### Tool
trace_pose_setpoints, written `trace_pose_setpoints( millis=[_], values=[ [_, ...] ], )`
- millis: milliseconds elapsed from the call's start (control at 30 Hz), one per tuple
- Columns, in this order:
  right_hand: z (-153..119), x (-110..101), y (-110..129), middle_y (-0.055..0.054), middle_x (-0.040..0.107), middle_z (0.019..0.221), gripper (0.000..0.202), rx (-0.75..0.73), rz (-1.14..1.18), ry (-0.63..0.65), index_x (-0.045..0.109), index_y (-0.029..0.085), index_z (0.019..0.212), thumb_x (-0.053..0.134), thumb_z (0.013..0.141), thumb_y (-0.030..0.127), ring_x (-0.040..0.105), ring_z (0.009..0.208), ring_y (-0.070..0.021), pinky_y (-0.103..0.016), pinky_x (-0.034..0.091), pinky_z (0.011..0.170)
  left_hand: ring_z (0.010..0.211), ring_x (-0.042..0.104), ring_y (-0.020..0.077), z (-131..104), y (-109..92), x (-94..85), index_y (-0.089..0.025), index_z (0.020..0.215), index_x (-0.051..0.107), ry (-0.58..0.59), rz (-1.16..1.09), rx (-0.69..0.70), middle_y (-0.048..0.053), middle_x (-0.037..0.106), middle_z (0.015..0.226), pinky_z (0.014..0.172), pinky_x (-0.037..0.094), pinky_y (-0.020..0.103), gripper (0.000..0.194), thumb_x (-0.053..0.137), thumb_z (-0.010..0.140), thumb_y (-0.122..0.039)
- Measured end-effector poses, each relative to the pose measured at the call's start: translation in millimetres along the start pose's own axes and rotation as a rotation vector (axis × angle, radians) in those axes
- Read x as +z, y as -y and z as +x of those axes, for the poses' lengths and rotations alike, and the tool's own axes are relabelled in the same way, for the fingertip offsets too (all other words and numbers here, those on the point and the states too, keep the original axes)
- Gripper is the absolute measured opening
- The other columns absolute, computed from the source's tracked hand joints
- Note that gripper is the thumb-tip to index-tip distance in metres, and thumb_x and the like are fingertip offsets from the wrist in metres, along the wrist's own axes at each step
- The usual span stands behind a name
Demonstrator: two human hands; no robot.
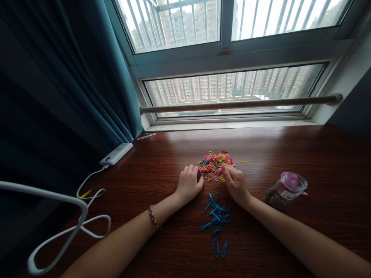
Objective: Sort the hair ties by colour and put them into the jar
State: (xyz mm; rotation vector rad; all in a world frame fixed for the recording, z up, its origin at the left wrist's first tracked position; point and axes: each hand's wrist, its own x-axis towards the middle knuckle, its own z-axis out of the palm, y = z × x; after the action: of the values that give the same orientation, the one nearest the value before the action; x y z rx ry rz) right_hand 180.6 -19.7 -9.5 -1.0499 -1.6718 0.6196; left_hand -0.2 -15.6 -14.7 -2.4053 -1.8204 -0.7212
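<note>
A pile of small multicoloured bands (214,163) lies on the dark wooden table (174,146). At the pile's left edge rests my left hand (189,181), its fingers curled down; what they hold, if anything, is hidden. My right hand (235,183) touches the pile's right side with thumb and forefinger pinched together, and I cannot make out anything between them. Nearer to me, between my forearms, is a loose group of blue bands (217,215), with two more blue bands (215,248) just below it.
A clear jar with a pink-rimmed top (286,189) stands right of my right hand. At the left are a white power bank (116,154), a looping white cable (82,216) and a blue curtain (116,77). A barred window (226,50) rises behind the table.
</note>
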Motion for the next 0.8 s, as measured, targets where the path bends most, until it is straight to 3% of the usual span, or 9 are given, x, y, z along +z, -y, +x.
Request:
trace_pose_setpoints(
  millis=[133, 300, 467, 667, 800],
  values=[
    [8, 3, -17, -0.009, 0.062, 0.098, 0.027, 0.017, -0.304, -0.102, 0.061, 0.017, 0.096, 0.038, 0.084, 0.025, 0.046, 0.101, -0.0227, -0.038, 0.036, 0.089, 0.077, 0.047, 0.0202, -1, 0, 1.6, -0.018, 0.072, 0.050, 0.014, 0.003, 0.034, 0.005, 0.051, 0.077, 0.069, 0.038, 0.033, 0.006, 0.049, 0.077, -0.022],
    [8, 10, -28, -0.007, 0.046, 0.128, 0.036, -0.019, -0.532, 0.083, 0.052, 0.018, 0.116, 0.039, 0.083, 0.023, 0.029, 0.120, -0.0252, -0.044, 0.026, 0.100, 0.077, 0.048, 0.0192, 1, 1, 1.3, -0.018, 0.073, 0.051, 0.018, -0.050, 0.045, 0.005, 0.053, 0.078, 0.070, 0.039, 0.032, 0.006, 0.047, 0.079, -0.018],
    [6, 10, -20, -0.001, 0.044, 0.130, 0.036, -0.082, -0.577, 0.197, 0.052, 0.024, 0.117, 0.038, 0.084, 0.022, 0.026, 0.123, -0.0236, -0.042, 0.025, 0.101, 0.078, 0.049, 0.0184, 2, 0, -1.0, -0.017, 0.076, 0.049, -0.027, -0.118, 0.043, 0.004, 0.054, 0.080, 0.070, 0.040, 0.031, 0.007, 0.044, 0.081, -0.018],
    [6, 10, -20, -0.004, 0.050, 0.124, 0.035, -0.076, -0.606, 0.227, 0.055, 0.019, 0.113, 0.037, 0.083, 0.019, 0.029, 0.121, -0.0232, -0.041, 0.024, 0.102, 0.077, 0.049, 0.0177, 2, -1, -2.7, -0.017, 0.078, 0.049, -0.062, -0.227, 0.053, 0.004, 0.053, 0.078, 0.071, 0.041, 0.032, 0.007, 0.043, 0.082, -0.017],
    [6, 10, -22, -0.004, 0.052, 0.123, 0.038, -0.086, -0.599, 0.222, 0.053, 0.018, 0.116, 0.036, 0.082, 0.017, 0.032, 0.119, -0.0231, -0.041, 0.025, 0.101, 0.079, 0.050, 0.0175, 2, -3, -7.5, -0.017, 0.079, 0.050, -0.069, -0.314, 0.140, 0.004, 0.054, 0.079, 0.073, 0.042, 0.032, 0.003, 0.047, 0.080, -0.018]
  ],
)
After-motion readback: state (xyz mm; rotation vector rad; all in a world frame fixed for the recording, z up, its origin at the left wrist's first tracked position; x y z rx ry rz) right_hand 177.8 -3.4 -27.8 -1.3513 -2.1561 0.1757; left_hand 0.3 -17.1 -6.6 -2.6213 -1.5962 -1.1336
